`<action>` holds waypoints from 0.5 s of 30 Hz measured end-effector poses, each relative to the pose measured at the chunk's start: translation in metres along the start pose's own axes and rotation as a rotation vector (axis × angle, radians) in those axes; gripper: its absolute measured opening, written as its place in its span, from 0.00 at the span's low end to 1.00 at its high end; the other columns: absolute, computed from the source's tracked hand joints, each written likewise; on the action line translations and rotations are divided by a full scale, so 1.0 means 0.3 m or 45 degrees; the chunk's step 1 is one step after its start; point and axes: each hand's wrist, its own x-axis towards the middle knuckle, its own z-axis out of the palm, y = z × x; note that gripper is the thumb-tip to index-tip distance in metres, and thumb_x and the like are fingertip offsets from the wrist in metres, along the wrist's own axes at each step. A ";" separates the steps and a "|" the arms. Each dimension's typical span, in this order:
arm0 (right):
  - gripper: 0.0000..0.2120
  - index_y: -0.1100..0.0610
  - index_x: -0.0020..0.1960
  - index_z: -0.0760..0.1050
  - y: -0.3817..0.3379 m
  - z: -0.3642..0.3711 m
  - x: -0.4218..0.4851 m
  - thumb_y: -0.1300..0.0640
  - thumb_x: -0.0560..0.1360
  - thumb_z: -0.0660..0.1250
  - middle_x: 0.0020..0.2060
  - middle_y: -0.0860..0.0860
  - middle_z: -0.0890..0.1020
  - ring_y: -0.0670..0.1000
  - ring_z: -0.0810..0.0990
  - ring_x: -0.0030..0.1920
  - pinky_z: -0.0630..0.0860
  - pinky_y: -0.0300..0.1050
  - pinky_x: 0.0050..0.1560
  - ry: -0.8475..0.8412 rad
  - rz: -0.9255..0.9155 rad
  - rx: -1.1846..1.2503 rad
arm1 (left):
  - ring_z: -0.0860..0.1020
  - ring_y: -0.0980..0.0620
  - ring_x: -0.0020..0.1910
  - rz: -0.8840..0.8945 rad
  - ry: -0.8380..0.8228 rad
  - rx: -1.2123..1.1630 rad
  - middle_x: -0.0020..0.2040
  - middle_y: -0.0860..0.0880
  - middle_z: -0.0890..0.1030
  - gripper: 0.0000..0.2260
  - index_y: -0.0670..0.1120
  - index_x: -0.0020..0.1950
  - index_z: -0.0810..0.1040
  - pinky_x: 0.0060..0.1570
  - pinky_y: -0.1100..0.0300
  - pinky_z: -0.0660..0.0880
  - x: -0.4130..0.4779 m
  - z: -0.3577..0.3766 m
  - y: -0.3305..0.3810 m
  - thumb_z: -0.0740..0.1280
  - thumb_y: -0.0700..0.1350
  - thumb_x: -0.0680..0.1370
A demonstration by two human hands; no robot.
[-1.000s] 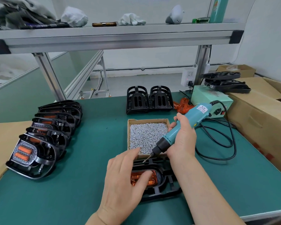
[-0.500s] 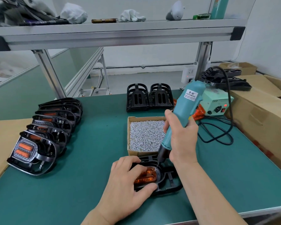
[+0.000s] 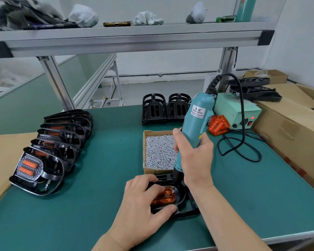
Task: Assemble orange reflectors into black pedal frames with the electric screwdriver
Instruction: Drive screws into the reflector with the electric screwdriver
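A black pedal frame [image 3: 186, 208] lies on the green mat near the front edge, with an orange reflector [image 3: 164, 197] seated in it. My left hand [image 3: 143, 205] holds the frame's left side, fingers over the reflector and thumb on the near rim. My right hand [image 3: 194, 158] grips the teal electric screwdriver [image 3: 196, 122], held nearly upright, its bit tip touching the reflector's upper right corner.
A cardboard box of screws [image 3: 159, 151] sits just behind the frame. A row of finished pedals [image 3: 49, 147] lines the left. Two empty black frames [image 3: 166, 108], loose orange reflectors [image 3: 218, 125], the power unit [image 3: 237, 110] and its cable [image 3: 243, 149] stand behind and right.
The screwdriver swung from a slant to nearly upright, and its bit came down onto the reflector. My left hand shifted to clamp the frame.
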 end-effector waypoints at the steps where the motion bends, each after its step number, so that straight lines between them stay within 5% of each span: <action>1: 0.08 0.52 0.39 0.75 0.002 0.000 -0.002 0.51 0.69 0.74 0.28 0.52 0.75 0.50 0.71 0.29 0.71 0.43 0.31 -0.003 0.003 -0.005 | 0.70 0.60 0.59 0.001 0.001 0.001 0.57 0.57 0.73 0.18 0.55 0.53 0.82 0.60 0.56 0.67 0.001 0.000 0.001 0.70 0.65 0.71; 15: 0.09 0.51 0.38 0.75 -0.004 0.006 -0.030 0.50 0.69 0.73 0.33 0.59 0.75 0.52 0.74 0.33 0.73 0.44 0.34 -0.125 -0.047 -0.054 | 0.70 0.59 0.57 -0.005 0.007 -0.025 0.56 0.58 0.72 0.17 0.55 0.52 0.82 0.59 0.56 0.69 0.003 0.000 0.002 0.70 0.64 0.70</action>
